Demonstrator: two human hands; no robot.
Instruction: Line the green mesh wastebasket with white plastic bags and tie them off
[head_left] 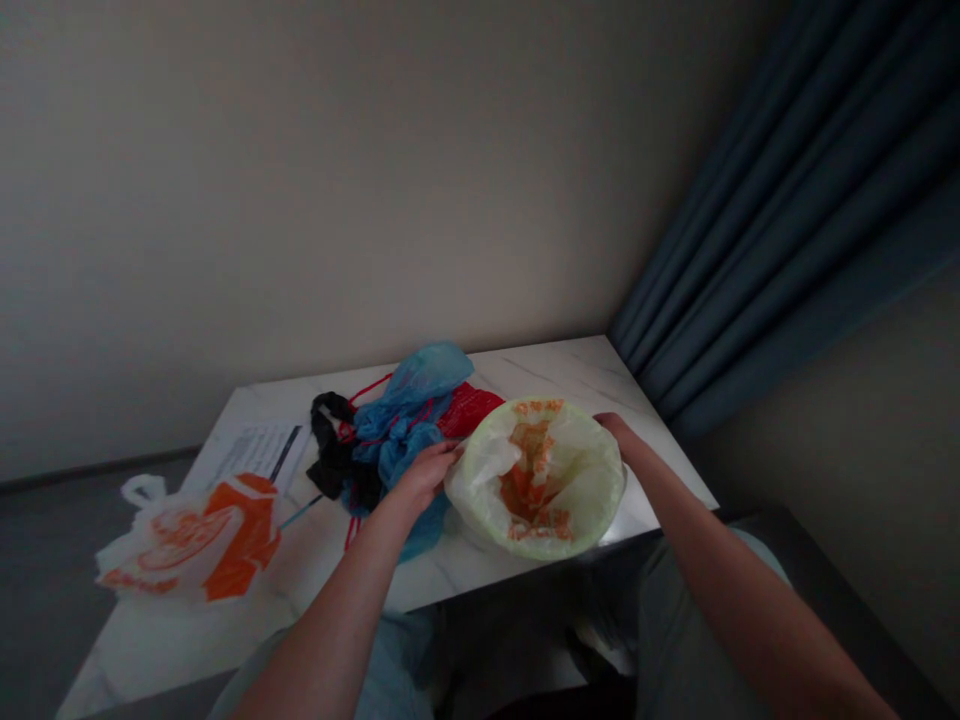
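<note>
A pale green round trash bin [617,490] is tilted toward me near the table's front edge. A white plastic bag [487,450] with orange print lines its inside and is folded out over the rim. On the bin's left side, my left hand [433,468] grips it, with the fingertips against the bag's outer fold. My right hand [616,432] holds the right side, its fingers mostly hidden behind the bin. Just left of the bin lie crumpled blue plastic bags [409,420], a black bag [334,450] and a red bag [469,408].
A white bag with orange print [199,540] lies at the left of the marble-patterned table [547,360]. Behind it is a printed sheet [251,450] with a dark strip. A thin blue stick [301,512] lies nearby. Blue curtains [787,240] hang at the right.
</note>
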